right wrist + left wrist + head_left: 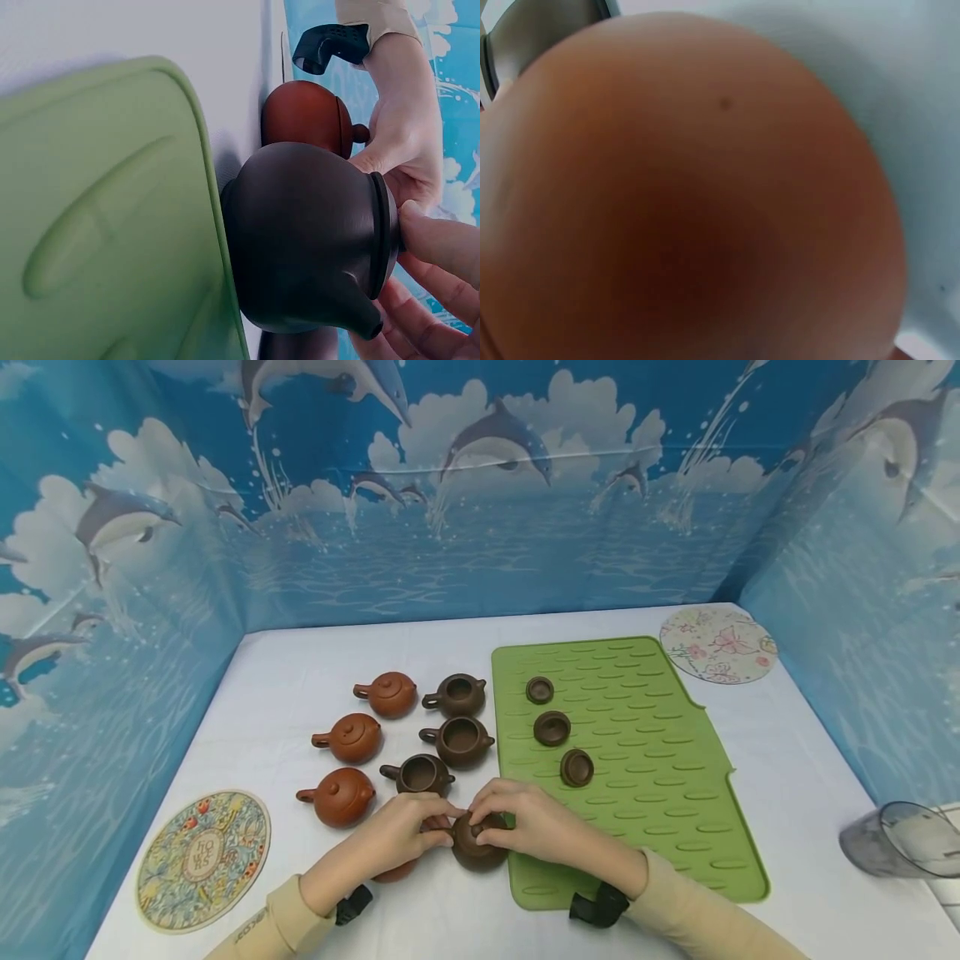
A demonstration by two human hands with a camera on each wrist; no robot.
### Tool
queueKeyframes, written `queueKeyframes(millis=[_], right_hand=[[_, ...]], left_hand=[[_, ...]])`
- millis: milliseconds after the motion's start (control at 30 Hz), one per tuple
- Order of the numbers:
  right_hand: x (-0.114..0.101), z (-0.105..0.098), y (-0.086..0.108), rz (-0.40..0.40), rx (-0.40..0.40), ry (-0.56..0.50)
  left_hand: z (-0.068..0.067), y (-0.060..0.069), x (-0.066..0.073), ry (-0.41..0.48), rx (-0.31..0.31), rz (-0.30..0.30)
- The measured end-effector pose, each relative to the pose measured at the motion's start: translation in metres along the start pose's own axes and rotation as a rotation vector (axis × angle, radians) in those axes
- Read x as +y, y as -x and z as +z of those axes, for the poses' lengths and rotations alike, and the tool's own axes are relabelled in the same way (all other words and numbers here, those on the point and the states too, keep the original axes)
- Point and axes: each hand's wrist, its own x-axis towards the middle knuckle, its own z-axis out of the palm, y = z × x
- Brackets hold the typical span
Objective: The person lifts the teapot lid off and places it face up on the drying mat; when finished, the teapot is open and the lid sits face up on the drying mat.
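A dark brown teapot (480, 859) with its lid on stands at the front, beside the green mat's left edge. My left hand (401, 832) pinches it at the handle side; the handle is mostly hidden by the fingers. My right hand (531, 821) holds the lid by its knob from above, other fingertips near the rim. The right wrist view shows the lid (384, 236) seated on the pot, spout towards the camera. Under my left forearm sits a reddish teapot (395, 872), partly covered; its rounded body (705, 150) fills the left wrist view.
Three lidless dark teapots (461, 745) stand in a column behind the hands, with reddish lidded teapots (342, 797) to their left. Three dark lids (552, 728) lie on the green mat (637, 827). Round mats (161, 860) lie left and far right; a clear cup (873, 843) stands right.
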Motion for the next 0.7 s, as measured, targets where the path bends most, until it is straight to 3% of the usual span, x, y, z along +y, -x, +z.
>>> queueKeyframes(millis=[433, 533, 700], right_hand=[[0.004, -0.001, 0.003, 0.016, 0.049, -0.052], [0.007, -0.003, 0.004, 0.072, 0.052, -0.148], [0.016, -0.009, 0.007, 0.187, 0.066, -0.463]], left_hand=[[-0.005, -0.006, -0.002, 0.009, -0.030, 0.019], [-0.005, -0.005, -0.003, 0.010, -0.028, 0.020], [-0.003, -0.003, -0.004, 0.033, -0.025, 0.007]])
